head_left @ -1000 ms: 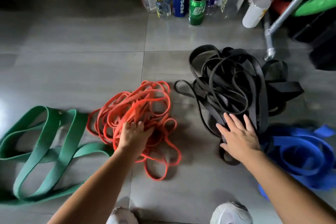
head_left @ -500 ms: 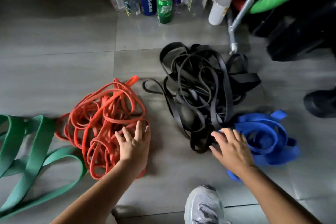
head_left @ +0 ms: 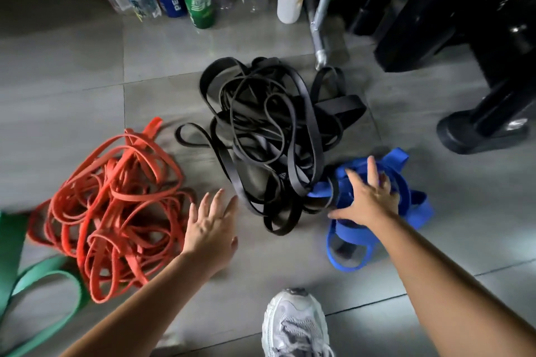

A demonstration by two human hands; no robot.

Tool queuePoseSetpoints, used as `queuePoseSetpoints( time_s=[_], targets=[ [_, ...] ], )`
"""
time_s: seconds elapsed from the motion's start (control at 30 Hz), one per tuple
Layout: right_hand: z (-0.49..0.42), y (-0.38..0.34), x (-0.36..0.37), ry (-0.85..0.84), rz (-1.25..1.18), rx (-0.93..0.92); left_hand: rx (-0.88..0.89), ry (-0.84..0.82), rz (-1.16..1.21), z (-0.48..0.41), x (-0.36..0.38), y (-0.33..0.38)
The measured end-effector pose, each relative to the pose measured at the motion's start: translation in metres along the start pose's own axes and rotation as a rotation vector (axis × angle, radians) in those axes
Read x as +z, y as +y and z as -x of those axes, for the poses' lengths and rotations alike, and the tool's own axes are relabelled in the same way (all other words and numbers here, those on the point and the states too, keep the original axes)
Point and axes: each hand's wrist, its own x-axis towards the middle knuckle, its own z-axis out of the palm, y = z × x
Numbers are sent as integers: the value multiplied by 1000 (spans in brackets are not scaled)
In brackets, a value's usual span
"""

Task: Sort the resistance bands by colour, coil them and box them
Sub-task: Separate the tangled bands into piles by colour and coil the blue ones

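Observation:
Four heaps of resistance bands lie on the grey tiled floor. Green bands [head_left: 17,278] are at the far left, a tangle of orange bands [head_left: 116,200] beside them, black bands [head_left: 269,136] in the middle and blue bands [head_left: 406,200] at the right. My left hand [head_left: 211,226] hovers with fingers spread between the orange and black heaps and holds nothing. My right hand [head_left: 368,197] reaches with fingers spread over the blue bands, next to the black tangle. No box is in view.
Bottles and drink cans [head_left: 197,0] stand in a row at the back. A metal pole [head_left: 322,26] slants down behind the black heap. A black machine base [head_left: 481,130] sits at the right. My grey shoe [head_left: 295,324] is at the bottom centre.
My left hand has come off the orange heap and moved right onto bare floor. My right hand has shifted from the black bands' edge onto the blue ones. The view has swung rightward.

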Motion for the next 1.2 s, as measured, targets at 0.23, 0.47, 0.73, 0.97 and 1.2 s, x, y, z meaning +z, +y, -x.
queuePoseSetpoints(
  time_s=[0.23, 0.47, 0.73, 0.97, 1.2],
  targets=[
    [14, 42, 7, 147, 413, -70, 69, 24, 47, -6, -11, 21],
    [10, 90, -10, 11, 204, 251, 113, -104, 0, 3, -24, 26],
    [64, 84, -67, 229, -561, 47, 213, -174, 13, 40, -129, 30],
    [189, 64, -154, 239, -644, -224, 308, -187, 7, 111, -233, 73],
    [342, 61, -252, 272, -727, -601, 474, 42, 350, 212, -303, 155]
  ],
)
